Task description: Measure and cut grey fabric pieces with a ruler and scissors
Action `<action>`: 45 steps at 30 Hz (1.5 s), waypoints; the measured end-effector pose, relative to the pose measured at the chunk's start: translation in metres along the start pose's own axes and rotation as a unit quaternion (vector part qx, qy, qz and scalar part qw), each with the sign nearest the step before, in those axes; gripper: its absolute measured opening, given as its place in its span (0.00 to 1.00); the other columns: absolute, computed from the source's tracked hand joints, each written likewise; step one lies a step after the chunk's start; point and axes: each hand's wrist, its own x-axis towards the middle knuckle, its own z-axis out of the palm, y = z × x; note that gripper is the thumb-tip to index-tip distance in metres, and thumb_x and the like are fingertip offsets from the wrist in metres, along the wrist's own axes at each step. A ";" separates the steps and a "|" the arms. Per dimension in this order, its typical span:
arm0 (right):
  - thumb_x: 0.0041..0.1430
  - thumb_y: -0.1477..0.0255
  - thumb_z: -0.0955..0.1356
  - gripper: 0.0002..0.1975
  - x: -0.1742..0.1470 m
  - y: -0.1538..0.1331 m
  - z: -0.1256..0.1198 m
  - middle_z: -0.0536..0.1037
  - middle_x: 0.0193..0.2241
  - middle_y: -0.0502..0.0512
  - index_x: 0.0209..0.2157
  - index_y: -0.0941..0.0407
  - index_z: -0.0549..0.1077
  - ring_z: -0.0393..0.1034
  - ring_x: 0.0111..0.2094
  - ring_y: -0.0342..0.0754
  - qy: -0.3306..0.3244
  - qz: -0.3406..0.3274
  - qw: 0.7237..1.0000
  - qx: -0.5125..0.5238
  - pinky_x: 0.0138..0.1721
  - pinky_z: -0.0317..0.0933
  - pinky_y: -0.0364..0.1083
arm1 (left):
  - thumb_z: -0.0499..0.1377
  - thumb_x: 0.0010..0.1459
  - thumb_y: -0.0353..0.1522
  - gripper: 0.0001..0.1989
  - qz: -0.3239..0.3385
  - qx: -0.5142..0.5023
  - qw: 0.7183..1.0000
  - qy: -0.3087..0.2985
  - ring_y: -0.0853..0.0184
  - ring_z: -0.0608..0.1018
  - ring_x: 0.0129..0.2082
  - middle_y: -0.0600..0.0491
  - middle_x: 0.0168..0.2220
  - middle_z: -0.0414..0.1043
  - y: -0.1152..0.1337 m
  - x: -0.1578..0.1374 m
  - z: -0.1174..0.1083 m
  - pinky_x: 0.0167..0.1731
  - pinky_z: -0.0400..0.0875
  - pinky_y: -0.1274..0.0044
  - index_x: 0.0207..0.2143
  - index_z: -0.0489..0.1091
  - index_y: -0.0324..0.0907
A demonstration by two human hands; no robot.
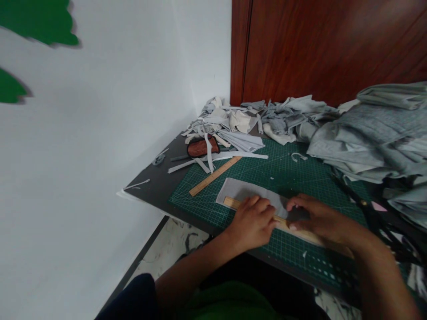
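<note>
A wooden ruler (230, 202) lies along the near edge of a grey piece of fabric (245, 189) on the green cutting mat (200, 209). My left hand (254, 221) is closed on the ruler near its left part, fingers curled and pressed down. To its right, my right hand (316, 218) hovers low over the fabric, thumb and forefinger apart, the thumb touching or nearly touching the ruler. Its other fingers are hidden. The ruler's far right end runs beneath my right forearm.
A second wooden ruler (215, 176) lies left of the fabric. Behind it are a brown pouch-like item (199, 148) and fabric strips (247, 154). Fabric scraps (240, 121) heap by the wall; folded grey cloth (373, 129) is piled right. Large black scissors (363, 203) lie at right.
</note>
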 end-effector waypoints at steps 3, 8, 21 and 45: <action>0.52 0.61 0.75 0.14 0.000 0.000 -0.001 0.74 0.43 0.53 0.41 0.48 0.78 0.69 0.47 0.59 0.006 0.009 1.000 0.000 0.46 0.63 0.53 | 0.58 0.69 0.37 0.09 -0.074 -0.008 0.996 0.055 0.58 0.73 0.49 0.49 0.47 0.75 -0.011 -0.002 -0.010 0.50 0.70 0.64 0.45 0.75 0.43; 0.52 0.66 0.77 0.16 0.002 -0.003 -0.008 0.73 0.44 0.53 0.43 0.48 0.77 0.68 0.49 0.58 -0.003 -0.012 0.999 -0.032 0.51 0.61 0.53 | 0.64 0.64 0.37 0.08 0.009 -0.045 0.999 -0.012 0.57 0.74 0.50 0.51 0.46 0.77 -0.022 0.001 -0.017 0.51 0.69 0.64 0.44 0.77 0.45; 0.53 0.71 0.78 0.17 0.005 -0.005 -0.016 0.71 0.42 0.52 0.45 0.49 0.76 0.67 0.46 0.54 -0.009 -0.029 0.999 -0.033 0.48 0.61 0.50 | 0.65 0.61 0.33 0.05 0.018 -0.013 1.000 -0.010 0.55 0.73 0.50 0.52 0.46 0.78 -0.020 0.008 -0.013 0.48 0.66 0.62 0.41 0.79 0.47; 0.53 0.70 0.77 0.18 0.003 -0.005 -0.012 0.72 0.45 0.53 0.46 0.48 0.76 0.67 0.49 0.56 -0.002 -0.006 0.999 -0.046 0.51 0.61 0.52 | 0.64 0.65 0.35 0.05 0.010 0.008 1.000 -0.008 0.55 0.73 0.49 0.52 0.45 0.78 -0.015 0.008 -0.009 0.48 0.67 0.62 0.41 0.78 0.45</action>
